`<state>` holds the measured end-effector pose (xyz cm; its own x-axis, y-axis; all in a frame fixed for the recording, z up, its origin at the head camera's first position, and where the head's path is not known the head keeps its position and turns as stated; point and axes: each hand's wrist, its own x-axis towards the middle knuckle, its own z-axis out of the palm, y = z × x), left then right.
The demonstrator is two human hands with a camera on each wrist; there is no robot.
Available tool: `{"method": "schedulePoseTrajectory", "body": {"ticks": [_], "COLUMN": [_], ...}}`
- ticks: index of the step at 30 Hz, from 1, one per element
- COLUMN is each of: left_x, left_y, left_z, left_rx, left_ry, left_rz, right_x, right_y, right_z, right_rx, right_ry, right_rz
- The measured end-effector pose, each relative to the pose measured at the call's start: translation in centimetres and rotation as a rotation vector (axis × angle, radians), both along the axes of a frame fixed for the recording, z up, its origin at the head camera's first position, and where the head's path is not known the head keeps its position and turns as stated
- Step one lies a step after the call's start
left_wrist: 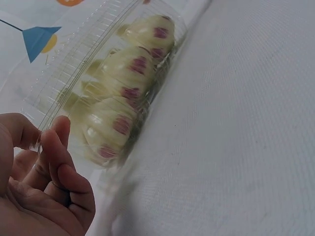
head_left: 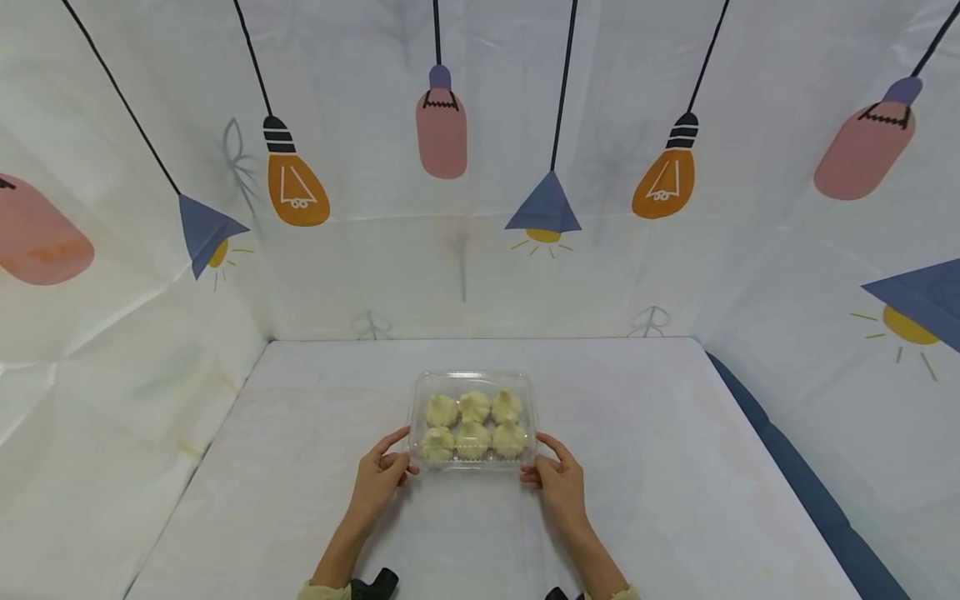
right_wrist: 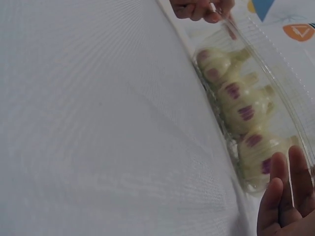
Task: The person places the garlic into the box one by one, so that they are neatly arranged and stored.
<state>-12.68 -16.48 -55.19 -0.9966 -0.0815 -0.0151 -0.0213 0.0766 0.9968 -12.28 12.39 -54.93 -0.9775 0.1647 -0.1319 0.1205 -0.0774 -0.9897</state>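
A clear plastic clamshell box (head_left: 474,463) with its lid down rests on the white table. Inside sit several pale yellow garlic bulbs (head_left: 472,439) in two rows, purple patches on their sides. At the box's left front corner, my left hand (head_left: 381,477) pinches the rim between thumb and fingers. My right hand (head_left: 557,482) holds the opposite front corner, index finger along the side and thumb at the front. In the right wrist view, the right hand's other fingers (right_wrist: 278,189) stretch in front of the box, and its thumb is hidden.
White cloth covers the table (head_left: 712,492). Around it hang white curtains (head_left: 360,267) printed with lamps and bulbs. A dark blue fabric edge (head_left: 806,492) runs along the table's right side. Black wrist straps (head_left: 375,585) show at the bottom.
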Motion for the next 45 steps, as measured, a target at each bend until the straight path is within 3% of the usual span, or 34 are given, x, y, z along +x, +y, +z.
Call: {"method": "schedulePoseTrajectory", "body": {"ticks": [5, 13, 19, 23, 30, 35, 40, 45], "left_x": [-0.1, -0.1, 0.1, 0.1, 0.2, 0.1, -0.5, -1.4], "left_y": [0.0, 0.0, -0.1, -0.1, -1.1, -2.4, -4.0, -5.7], "left_z": [-0.2, 0.3, 1.2, 1.2, 0.5, 0.8, 1.8, 3.8], "left_rx": [0.008, 0.004, 0.023, 0.015, -0.195, -0.299, -0.409, -0.563], "left_ry": [0.013, -0.023, -0.053, -0.052, 0.082, 0.106, 0.121, 0.134], "left_rz": [-0.001, 0.006, -0.020, -0.021, 0.010, 0.024, 0.019, -0.008], "right_x": [0.1, 0.8, 0.2, -0.1, -0.2, -1.0, -2.1, -3.8], "right_y": [0.2, 0.0, 0.2, 0.4, 1.6, 3.9, 6.4, 8.6], "right_z": [0.5, 2.8, 1.1, 0.3, 0.4, 1.5, 4.2, 6.1], "right_rx": [0.018, 0.031, 0.030, 0.075, 0.189, 0.269, 0.386, 0.614], "right_ry": [-0.025, -0.016, -0.023, -0.012, 0.016, 0.046, 0.100, 0.231], "right_rz": [-0.014, 0.012, 0.008, -0.007, -0.028, -0.006, 0.032, 0.051]}}
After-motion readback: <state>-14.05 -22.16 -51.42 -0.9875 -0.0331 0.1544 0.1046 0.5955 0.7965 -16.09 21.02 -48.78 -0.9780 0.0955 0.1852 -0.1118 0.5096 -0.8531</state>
